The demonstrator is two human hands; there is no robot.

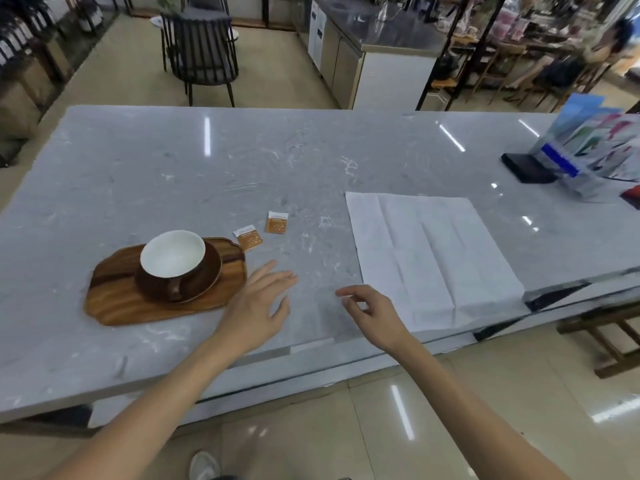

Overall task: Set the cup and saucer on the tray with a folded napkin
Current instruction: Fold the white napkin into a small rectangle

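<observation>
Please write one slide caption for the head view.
Cup and saucer on tray; napkin unfolded; both hands empty.

This looks like a café or shop with a serving area. Beyond the fingers spreads a long grey marble-look counter, polished enough to mirror the ceiling lights. Far past the fingertips, across a glossy tiled floor, stands a dark slatted chair by a small round table, and to its right a stainless-topped under-counter fridge unit. Off to the left of the fingers, at the room's edge, shelves hold rows of dark bottles. To the far right, a leaflet holder sits on the counter, with wooden seating and a seated person behind it
</observation>
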